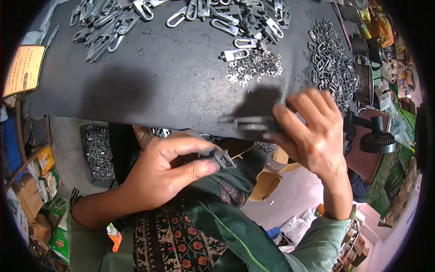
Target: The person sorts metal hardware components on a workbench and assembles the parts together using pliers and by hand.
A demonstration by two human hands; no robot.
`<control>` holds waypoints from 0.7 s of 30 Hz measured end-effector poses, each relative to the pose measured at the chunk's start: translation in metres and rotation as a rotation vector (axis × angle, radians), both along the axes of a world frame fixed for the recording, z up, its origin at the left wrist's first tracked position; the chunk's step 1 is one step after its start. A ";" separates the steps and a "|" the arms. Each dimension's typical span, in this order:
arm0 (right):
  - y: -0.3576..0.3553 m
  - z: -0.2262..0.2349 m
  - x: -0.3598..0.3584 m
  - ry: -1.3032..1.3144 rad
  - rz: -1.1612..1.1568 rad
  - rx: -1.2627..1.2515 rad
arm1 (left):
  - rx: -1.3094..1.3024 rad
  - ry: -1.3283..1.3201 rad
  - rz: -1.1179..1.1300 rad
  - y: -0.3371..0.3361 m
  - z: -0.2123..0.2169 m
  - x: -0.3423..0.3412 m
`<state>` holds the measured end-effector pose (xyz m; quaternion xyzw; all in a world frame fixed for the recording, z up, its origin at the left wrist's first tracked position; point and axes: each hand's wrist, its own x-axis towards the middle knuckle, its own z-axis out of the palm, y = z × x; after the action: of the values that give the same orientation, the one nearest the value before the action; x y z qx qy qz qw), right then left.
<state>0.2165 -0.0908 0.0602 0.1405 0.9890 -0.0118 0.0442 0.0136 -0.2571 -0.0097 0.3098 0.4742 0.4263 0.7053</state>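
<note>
My left hand (pixel 165 171) is pinched closed on a small dark metal fitting (pixel 223 158) with a squared open end, which juts out past the thumb and forefinger just off the table's near edge. To its right, my right hand (pixel 312 129) is closed round a long grey metal piece (pixel 253 123), blurred by motion, held over the edge of the dark table (pixel 176 99). The palm hides its rear part. Beyond that hand lies a heap of small C-shaped metal clips (pixel 256 65). The two held pieces are apart.
Looped metal fittings (pixel 108 25) and more such fittings (pixel 240 22) are piled along the far side. Rectangular metal rings (pixel 333 59) are heaped at the right, near a small black fan (pixel 378 140). A bin of metal parts (pixel 99 154) stands below left; a cardboard box (pixel 266 183) lies below.
</note>
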 end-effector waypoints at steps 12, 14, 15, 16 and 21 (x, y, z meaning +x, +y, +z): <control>-0.007 0.004 0.002 0.124 0.090 -0.140 | -0.129 -0.188 0.090 0.002 -0.001 0.007; -0.006 0.004 0.001 0.125 0.094 -0.152 | -0.155 -0.216 0.082 0.004 0.001 0.006; -0.007 0.004 0.000 0.128 0.096 -0.155 | -0.154 -0.210 0.084 0.003 0.001 0.006; -0.007 0.004 0.000 0.133 0.099 -0.156 | -0.153 -0.208 0.085 0.003 0.001 0.006; -0.009 0.003 0.000 0.108 0.099 -0.181 | -0.060 -0.205 0.084 0.003 -0.003 0.006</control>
<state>0.2170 -0.0995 0.0631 0.0861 0.9906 -0.1064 0.0039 0.0200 -0.2536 -0.0123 0.2234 0.4248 0.4705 0.7405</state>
